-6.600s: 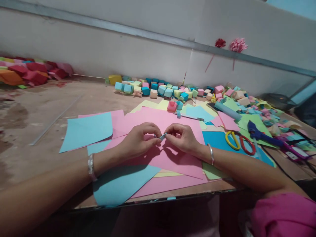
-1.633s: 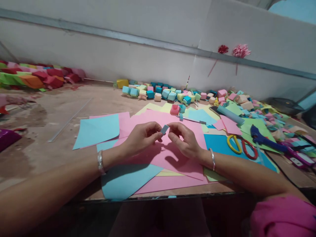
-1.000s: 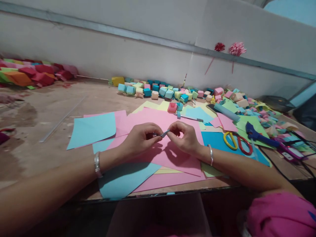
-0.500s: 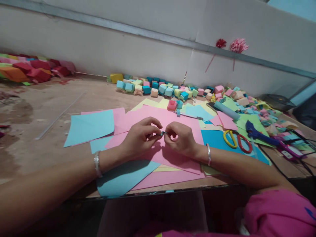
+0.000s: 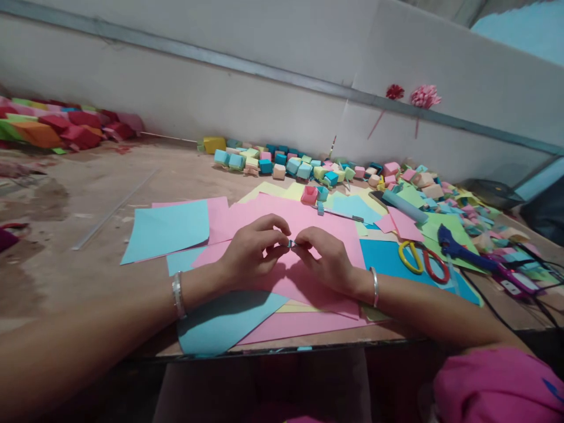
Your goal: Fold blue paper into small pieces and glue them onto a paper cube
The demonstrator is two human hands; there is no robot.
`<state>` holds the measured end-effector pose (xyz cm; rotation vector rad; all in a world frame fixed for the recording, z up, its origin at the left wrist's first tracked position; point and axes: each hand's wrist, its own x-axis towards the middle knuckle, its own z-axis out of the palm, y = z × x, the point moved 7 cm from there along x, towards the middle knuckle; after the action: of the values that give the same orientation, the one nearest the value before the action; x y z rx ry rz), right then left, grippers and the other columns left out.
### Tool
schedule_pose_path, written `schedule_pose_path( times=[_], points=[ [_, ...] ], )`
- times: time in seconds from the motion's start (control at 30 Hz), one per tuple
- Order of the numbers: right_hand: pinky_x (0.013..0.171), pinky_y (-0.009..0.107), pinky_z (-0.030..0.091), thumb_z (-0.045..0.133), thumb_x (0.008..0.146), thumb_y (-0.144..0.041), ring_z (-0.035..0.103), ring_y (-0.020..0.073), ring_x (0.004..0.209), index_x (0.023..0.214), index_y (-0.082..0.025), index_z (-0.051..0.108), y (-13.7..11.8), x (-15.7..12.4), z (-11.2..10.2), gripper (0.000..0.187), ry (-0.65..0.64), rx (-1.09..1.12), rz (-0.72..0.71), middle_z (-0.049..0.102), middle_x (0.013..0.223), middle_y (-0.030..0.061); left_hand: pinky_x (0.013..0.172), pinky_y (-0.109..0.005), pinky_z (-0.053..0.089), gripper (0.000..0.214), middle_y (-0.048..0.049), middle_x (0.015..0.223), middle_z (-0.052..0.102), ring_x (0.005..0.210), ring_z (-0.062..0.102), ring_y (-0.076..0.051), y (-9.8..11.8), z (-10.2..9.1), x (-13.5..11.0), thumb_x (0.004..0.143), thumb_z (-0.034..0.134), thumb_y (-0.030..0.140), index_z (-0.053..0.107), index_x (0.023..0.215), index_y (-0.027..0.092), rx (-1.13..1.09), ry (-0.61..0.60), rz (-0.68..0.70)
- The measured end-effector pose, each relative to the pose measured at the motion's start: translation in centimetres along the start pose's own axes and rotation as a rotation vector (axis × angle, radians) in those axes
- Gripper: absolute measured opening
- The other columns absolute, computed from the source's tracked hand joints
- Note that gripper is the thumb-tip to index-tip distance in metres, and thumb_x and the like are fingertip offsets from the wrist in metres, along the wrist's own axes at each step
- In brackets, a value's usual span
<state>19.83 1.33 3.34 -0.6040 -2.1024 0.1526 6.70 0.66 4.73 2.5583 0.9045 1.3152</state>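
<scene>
Between my fingertips, just above the pink paper [image 5: 326, 264], is a small folded strip of blue paper [image 5: 290, 244]. My left hand [image 5: 255, 247] pinches its left end between thumb and finger. The other end is pinched by my right hand [image 5: 326, 252]. Much of the strip is hidden by the fingers. Light blue sheets [image 5: 170, 229] lie left of and below my left hand. Beyond the hands stand a small pink paper box [image 5: 309, 194] and a tiny blue folded piece [image 5: 320, 207] beside a pen [image 5: 343, 214].
Yellow-and-red-handled scissors [image 5: 436, 265] and a blue glue gun [image 5: 467, 251] lie to the right, with cables near the edge. Many small paper boxes [image 5: 304, 170] line the wall. A ruler [image 5: 114, 210] lies left. Larger red and orange paper boxes [image 5: 79, 137] are piled far left.
Both hands stay together over the pink paper. The blue strip now looks more compact between the fingertips, and my right-hand fingers have straightened slightly. The camera view has shifted a little.
</scene>
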Motion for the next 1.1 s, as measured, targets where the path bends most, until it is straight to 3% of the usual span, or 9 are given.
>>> schedule_pose_path(
  times=[0.4, 0.77, 0.93, 1.1],
  points=[
    [0.073, 0.035, 0.056, 0.055, 0.092, -0.019, 0.069, 0.0178, 0.08, 0.093, -0.02, 0.067, 0.1, -0.3, -0.2, 0.012, -0.016, 0.074, -0.036, 0.074, 0.088, 0.0057, 0.046, -0.018, 0.04, 0.011, -0.0053, 0.087, 0.06, 0.062, 0.051, -0.009, -0.4, 0.2, -0.2, 0.083, 0.059, 0.01, 0.065, 0.076, 0.016, -0.035, 0.012, -0.027],
    [0.069, 0.032, 0.056, 0.057, 0.092, -0.019, 0.069, 0.0169, 0.075, 0.091, -0.02, 0.068, 0.4, -0.4, 0.0, 0.012, -0.008, 0.075, -0.067, 0.074, 0.084, 0.005, 0.045, -0.018, 0.039, 0.011, -0.0056, 0.087, 0.06, 0.062, 0.052, -0.009, -0.6, 0.5, -0.2, 0.082, 0.06, 0.01, 0.068, 0.076, 0.016, -0.087, -0.012, -0.04],
    [0.07, 0.033, 0.055, 0.056, 0.092, -0.021, 0.068, 0.017, 0.075, 0.089, -0.021, 0.069, 0.8, -0.5, 0.3, 0.013, -0.039, 0.095, -0.009, 0.074, 0.084, 0.005, 0.045, -0.017, 0.039, 0.012, -0.0055, 0.086, 0.06, 0.063, 0.053, -0.009, -0.4, 0.5, -0.1, 0.082, 0.06, 0.01, 0.068, 0.075, 0.016, -0.08, -0.016, -0.017],
    [0.069, 0.033, 0.053, 0.055, 0.093, -0.024, 0.067, 0.0177, 0.076, 0.088, -0.021, 0.068, 1.0, -0.7, 0.7, 0.014, -0.087, 0.031, -0.05, 0.073, 0.084, 0.0054, 0.046, -0.019, 0.04, 0.012, -0.0048, 0.084, 0.06, 0.06, 0.051, -0.008, -0.5, 0.5, -0.2, 0.082, 0.061, 0.011, 0.069, 0.074, 0.016, -0.1, 0.001, -0.047]
  ],
)
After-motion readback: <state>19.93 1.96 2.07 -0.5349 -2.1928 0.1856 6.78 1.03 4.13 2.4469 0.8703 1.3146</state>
